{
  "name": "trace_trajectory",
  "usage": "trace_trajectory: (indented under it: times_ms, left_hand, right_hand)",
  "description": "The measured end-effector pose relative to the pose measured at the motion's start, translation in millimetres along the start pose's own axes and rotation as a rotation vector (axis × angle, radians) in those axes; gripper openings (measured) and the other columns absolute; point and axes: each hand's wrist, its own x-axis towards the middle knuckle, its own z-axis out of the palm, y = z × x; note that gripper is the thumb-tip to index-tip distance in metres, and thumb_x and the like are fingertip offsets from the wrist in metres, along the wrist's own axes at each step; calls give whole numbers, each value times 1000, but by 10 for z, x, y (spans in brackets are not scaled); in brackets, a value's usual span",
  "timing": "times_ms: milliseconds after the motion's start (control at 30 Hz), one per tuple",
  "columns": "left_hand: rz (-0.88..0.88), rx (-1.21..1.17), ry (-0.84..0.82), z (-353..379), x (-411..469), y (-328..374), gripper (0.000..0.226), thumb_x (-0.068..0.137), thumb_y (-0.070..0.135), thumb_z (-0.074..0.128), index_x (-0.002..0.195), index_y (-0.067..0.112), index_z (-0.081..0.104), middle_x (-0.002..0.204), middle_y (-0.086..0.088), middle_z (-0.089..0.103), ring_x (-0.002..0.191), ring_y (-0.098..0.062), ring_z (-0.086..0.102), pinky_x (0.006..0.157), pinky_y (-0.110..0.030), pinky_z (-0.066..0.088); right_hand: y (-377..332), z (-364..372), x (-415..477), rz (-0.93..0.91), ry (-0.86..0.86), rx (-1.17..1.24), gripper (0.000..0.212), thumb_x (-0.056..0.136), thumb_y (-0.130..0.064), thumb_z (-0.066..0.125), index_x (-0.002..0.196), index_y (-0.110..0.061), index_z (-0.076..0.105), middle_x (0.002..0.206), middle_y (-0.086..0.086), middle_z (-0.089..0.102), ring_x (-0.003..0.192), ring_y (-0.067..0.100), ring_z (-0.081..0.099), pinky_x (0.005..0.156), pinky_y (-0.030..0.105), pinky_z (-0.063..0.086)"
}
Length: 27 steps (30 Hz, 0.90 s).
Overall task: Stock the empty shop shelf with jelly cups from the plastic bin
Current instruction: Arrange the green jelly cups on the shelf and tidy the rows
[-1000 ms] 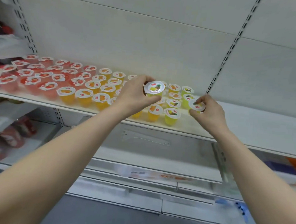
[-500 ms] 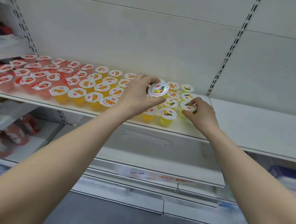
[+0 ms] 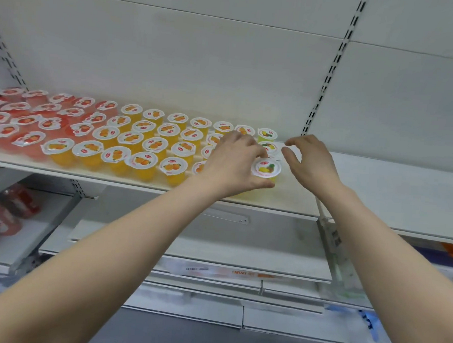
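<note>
Rows of jelly cups stand on the white shelf [image 3: 378, 186]: red ones [image 3: 28, 139] at the left, orange ones [image 3: 143, 162] in the middle, yellow-green pineapple ones [image 3: 267, 134] at the right end. My left hand [image 3: 233, 164] grips a pineapple jelly cup [image 3: 266, 169] by its rim at the shelf's front row, right of the orange cups. My right hand [image 3: 311, 160] hovers just right of that cup with thumb and fingers loosely curved and apart, holding nothing. The plastic bin is out of view.
The shelf runs on bare to the right past a slotted upright [image 3: 329, 71]. Below are lower white shelves [image 3: 215, 253], red packets [image 3: 2, 218] at the lower left and a plastic bag [image 3: 369, 336] on the floor at the lower right.
My right hand has let go of the cup it was setting down and drawn back to the right. My left hand has lowered its pineapple cup to the front row.
</note>
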Motion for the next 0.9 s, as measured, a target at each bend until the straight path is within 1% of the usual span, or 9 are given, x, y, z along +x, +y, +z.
trace_trajectory:
  times_ms: [100, 233, 500, 633, 733, 833, 900]
  left_hand:
    - [11, 70, -57, 166, 29, 36, 67, 67, 72, 66, 118, 28, 64, 118, 4, 60, 120, -23, 42, 106, -36, 30]
    - [28, 135, -74, 297, 17, 36, 69, 70, 72, 64, 122, 26, 63, 120, 2, 59, 122, -24, 40, 109, -38, 25]
    - [49, 231, -40, 365, 25, 74, 71, 72, 73, 60, 123, 25, 64, 120, 0, 61, 120, -26, 44, 110, -42, 24]
    - [60, 234, -36, 368, 5, 64, 77, 69, 76, 61, 126, 24, 61, 121, -1, 61, 122, -27, 45, 112, -44, 23]
    - [71, 178, -1, 322, -17, 4, 75, 68, 76, 61, 121, 23, 65, 116, -1, 64, 118, -28, 48, 109, -44, 28]
    - [29, 128, 65, 212, -31, -104, 69, 77, 75, 44, 115, 22, 68, 111, -1, 65, 113, -27, 51, 101, -42, 36]
    - [-5, 110, 118, 97, -51, -214, 65, 82, 69, 36, 111, 21, 69, 107, -3, 67, 110, -28, 54, 97, -42, 42]
  right_hand:
    - [23, -5, 46, -19, 20, 0, 34, 101, -36, 47, 124, -16, 61, 131, 5, 55, 122, 25, 47, 96, 34, 37]
    - [55, -6, 97, -43, 56, 8, 33, 101, -35, 48, 123, -15, 62, 128, 5, 56, 119, 26, 48, 95, 32, 36]
    - [66, 27, 187, -76, 82, 12, 32, 100, -34, 48, 122, -14, 63, 126, 5, 57, 118, 23, 49, 90, 24, 31]
    - [-4, 44, 217, -105, 83, 12, 32, 100, -34, 48, 122, -15, 62, 126, 5, 57, 116, 24, 50, 89, 23, 31]
    - [-91, 31, 231, -142, 88, 2, 32, 100, -34, 49, 122, -14, 62, 125, 7, 58, 116, 26, 50, 93, 28, 34]
    - [-195, 30, 242, -182, 91, -17, 34, 100, -34, 49, 124, -14, 61, 126, 8, 58, 117, 29, 50, 97, 35, 37]
    - [-291, 45, 253, -220, 86, -39, 35, 100, -34, 49, 127, -14, 60, 128, 9, 58, 117, 31, 50, 97, 39, 39]
